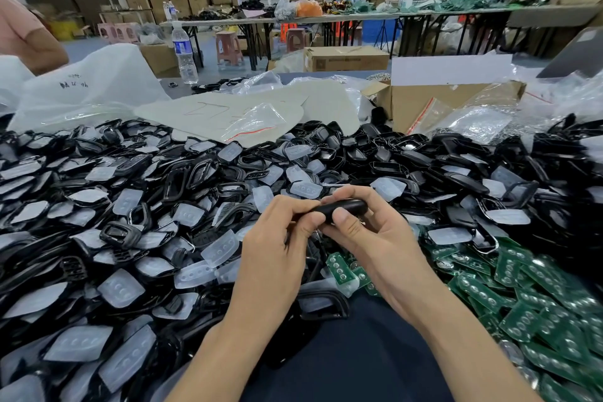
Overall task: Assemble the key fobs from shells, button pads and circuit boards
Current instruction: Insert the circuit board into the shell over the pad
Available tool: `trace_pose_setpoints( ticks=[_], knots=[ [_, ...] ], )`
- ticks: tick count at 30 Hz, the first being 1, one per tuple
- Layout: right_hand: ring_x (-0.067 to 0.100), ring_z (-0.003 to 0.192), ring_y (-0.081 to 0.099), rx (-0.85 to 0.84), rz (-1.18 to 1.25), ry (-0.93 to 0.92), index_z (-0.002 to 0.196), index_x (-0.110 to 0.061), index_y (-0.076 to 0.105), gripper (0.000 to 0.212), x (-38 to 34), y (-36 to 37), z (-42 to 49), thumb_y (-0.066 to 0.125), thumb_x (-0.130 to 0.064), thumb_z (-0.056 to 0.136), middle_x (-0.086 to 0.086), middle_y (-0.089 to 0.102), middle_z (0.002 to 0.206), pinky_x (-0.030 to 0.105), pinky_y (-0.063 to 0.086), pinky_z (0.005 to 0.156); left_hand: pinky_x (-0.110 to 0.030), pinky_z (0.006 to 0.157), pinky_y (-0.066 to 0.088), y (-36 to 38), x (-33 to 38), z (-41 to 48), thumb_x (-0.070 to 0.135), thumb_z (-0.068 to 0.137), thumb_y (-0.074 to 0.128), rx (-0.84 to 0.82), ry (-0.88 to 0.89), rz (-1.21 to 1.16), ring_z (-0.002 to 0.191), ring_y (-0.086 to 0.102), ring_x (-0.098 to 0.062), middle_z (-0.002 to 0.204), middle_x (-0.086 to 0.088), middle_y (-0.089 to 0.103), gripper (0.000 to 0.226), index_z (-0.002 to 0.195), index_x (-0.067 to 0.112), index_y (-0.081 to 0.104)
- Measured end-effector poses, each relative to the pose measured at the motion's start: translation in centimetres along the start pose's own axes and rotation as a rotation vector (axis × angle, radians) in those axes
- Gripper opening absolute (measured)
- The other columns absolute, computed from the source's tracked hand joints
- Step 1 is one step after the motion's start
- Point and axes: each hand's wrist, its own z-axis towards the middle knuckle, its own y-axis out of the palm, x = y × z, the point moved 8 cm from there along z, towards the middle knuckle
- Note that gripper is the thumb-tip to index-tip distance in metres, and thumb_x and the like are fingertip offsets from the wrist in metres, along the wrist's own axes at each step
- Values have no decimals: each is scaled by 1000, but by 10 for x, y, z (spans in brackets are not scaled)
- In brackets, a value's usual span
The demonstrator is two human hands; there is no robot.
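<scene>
Both my hands hold one black key fob [342,207] above the middle of the table. My left hand [282,238] pinches its left end with curled fingers. My right hand [368,235] grips its right part, thumb on the near side and fingers over the top. A large heap of black shells [182,173] and translucent button pads [120,287] covers the table from left to far right. Green circuit boards [522,297] lie in a pile at the right, one green board [339,266] just under my hands.
An open cardboard box [424,101] and clear plastic bags [254,121] lie behind the heap, with a water bottle [184,52] further back. A person's arm [26,36] shows at far left. Other people work at long tables in the background.
</scene>
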Motion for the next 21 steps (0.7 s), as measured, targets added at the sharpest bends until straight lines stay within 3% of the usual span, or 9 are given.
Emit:
trace_pose_setpoints(
  ticks=[2,6,15,18,21],
  knots=[
    [23,112,69,11,59,12,105,-24,73,39,2,1,0,87,-44,75,9,72,111,32,56,96,-17,70,46,0,2,0,29,99,59,-2,30,23,85,62,-10,89,13,63,5,100,28,64],
    [24,111,70,18,155,21,97,-21,73,26,4,2,0,80,-28,73,12,73,113,31,56,94,-10,73,43,1,4,0,29,98,58,-1,61,26,88,62,-5,93,16,62,5,101,32,62],
    [20,107,68,28,-19,-2,96,-29,71,12,5,-5,0,72,-23,86,-3,73,100,34,55,96,-11,84,45,10,-1,0,36,96,59,-84,39,52,103,62,-5,107,19,61,22,114,28,68],
    [17,104,68,14,-35,-5,98,-29,71,17,5,-3,-1,75,-31,82,-5,72,97,32,55,96,-11,81,44,8,2,0,34,95,59,-59,60,75,100,62,-3,105,18,60,22,112,24,70],
    [15,103,69,11,-11,-3,96,-30,72,12,5,0,-1,74,-24,86,-6,72,96,28,55,92,-8,77,42,6,4,0,25,95,62,-22,73,98,93,60,-1,99,17,59,15,108,21,70]
  ],
)
